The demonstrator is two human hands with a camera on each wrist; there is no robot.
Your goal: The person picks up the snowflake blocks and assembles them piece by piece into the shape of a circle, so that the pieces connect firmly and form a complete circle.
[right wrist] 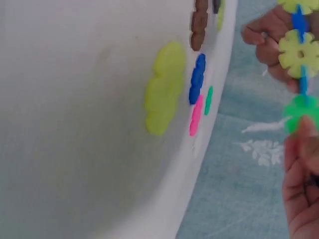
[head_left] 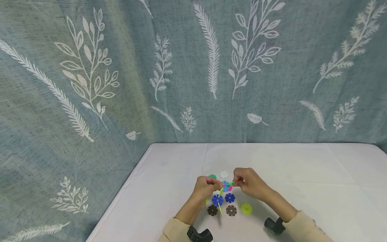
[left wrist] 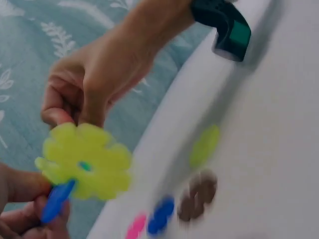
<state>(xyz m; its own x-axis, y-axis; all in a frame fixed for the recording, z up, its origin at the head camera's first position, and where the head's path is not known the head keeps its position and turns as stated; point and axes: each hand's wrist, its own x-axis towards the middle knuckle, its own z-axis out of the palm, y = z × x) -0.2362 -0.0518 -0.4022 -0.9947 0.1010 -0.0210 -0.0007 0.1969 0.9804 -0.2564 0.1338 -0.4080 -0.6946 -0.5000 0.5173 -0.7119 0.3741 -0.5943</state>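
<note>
While raised just above the white table (head_left: 302, 174), joined by a small cluster of plastic flower discs (head_left: 226, 187). Left hand (head_left: 206, 188) with fingers curled, pinching the cluster's left side; right hand (head_left: 248, 183) likewise curled, pinching a green disc (right wrist: 301, 112) at its right end. Directly below, lying flat on the table: two blue discs (head_left: 229, 198), two brown discs (head_left: 231, 210), a yellow-green disc (head_left: 246, 208). Just behind the hands, a white disc (head_left: 224, 174).

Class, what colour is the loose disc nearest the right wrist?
Yellow-green disc, clearest in the head view.
</note>
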